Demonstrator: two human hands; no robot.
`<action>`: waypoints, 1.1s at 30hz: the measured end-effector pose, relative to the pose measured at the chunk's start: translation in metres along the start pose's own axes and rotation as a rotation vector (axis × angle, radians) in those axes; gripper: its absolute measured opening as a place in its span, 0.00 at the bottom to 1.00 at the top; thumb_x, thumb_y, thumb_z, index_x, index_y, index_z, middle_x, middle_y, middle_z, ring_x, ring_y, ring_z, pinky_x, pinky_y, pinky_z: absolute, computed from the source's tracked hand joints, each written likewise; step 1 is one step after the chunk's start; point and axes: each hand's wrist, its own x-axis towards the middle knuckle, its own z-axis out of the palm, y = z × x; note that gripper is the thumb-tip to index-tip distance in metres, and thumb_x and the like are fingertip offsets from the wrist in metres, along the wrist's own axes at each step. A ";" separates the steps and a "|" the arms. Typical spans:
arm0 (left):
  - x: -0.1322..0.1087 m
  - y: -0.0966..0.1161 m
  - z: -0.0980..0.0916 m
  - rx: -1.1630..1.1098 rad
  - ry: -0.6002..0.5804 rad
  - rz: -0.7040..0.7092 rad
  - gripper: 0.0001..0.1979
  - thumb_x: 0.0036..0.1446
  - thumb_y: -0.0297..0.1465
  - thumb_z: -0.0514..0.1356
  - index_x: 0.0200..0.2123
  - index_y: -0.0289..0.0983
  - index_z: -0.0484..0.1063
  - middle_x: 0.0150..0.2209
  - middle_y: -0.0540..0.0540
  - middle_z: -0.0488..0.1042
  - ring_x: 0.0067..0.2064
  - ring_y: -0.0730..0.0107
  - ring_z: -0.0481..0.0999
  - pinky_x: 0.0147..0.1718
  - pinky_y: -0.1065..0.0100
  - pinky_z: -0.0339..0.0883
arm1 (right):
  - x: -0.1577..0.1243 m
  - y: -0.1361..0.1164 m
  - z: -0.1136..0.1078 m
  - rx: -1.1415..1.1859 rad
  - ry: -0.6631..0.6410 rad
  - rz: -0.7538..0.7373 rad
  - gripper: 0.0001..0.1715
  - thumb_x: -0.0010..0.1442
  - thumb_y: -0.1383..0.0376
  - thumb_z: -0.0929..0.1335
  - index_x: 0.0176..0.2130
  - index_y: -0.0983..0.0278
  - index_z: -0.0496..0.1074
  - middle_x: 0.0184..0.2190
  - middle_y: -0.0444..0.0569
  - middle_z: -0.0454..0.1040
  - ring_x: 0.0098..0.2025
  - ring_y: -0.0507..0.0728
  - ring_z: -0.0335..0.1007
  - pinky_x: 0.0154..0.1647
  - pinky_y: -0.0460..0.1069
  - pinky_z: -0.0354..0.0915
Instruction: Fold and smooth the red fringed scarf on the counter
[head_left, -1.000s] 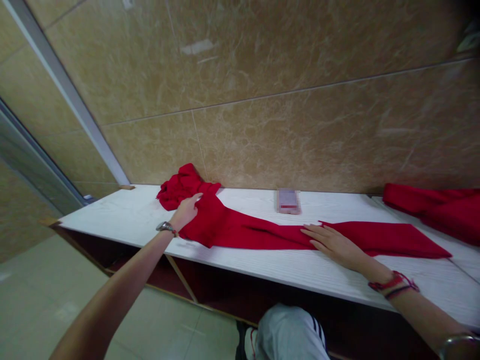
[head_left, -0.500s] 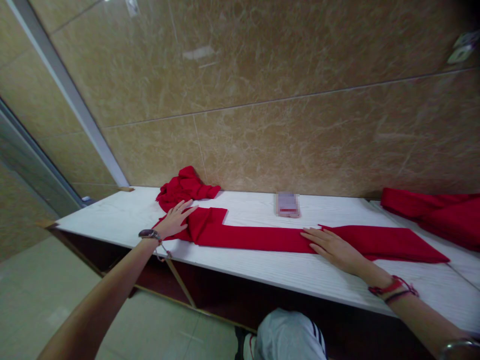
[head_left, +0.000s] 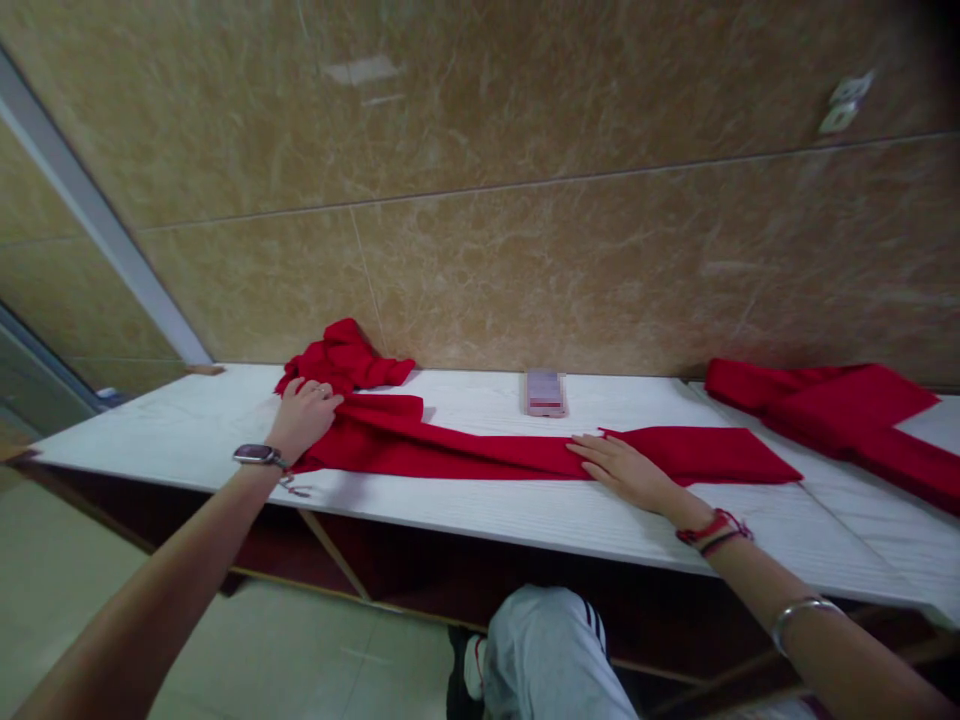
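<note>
A long strip of red cloth [head_left: 465,455] lies along the white tabletop, wider at both ends. At its left end my left hand [head_left: 306,412] is closed, the curled fingers gripping the cloth, which rises in a slanting fold to the right of them. My right hand [head_left: 626,470] rests flat with fingers stretched out on the strip, near where its right part widens. A crumpled red cloth [head_left: 341,358] sits just behind my left hand, against the wall.
A phone [head_left: 545,393] lies near the wall behind the strip. More folded red cloth [head_left: 832,410] is at the far right. Open shelf compartments [head_left: 420,560] show below the table's front edge, with my knee [head_left: 547,640] in front.
My left hand has gone from lying spread on the cloth to gripping it, and a fold has formed along the strip. My right hand stays flat. The view has shifted right.
</note>
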 end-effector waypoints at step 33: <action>0.102 0.268 -0.033 -0.793 -0.129 0.562 0.21 0.61 0.41 0.48 0.54 0.41 0.63 0.59 0.44 0.58 0.60 0.65 0.54 0.57 0.62 0.47 | 0.000 0.003 -0.022 0.090 0.198 0.078 0.21 0.63 0.63 0.55 0.50 0.64 0.67 0.48 0.53 0.71 0.51 0.57 0.64 0.53 0.56 0.59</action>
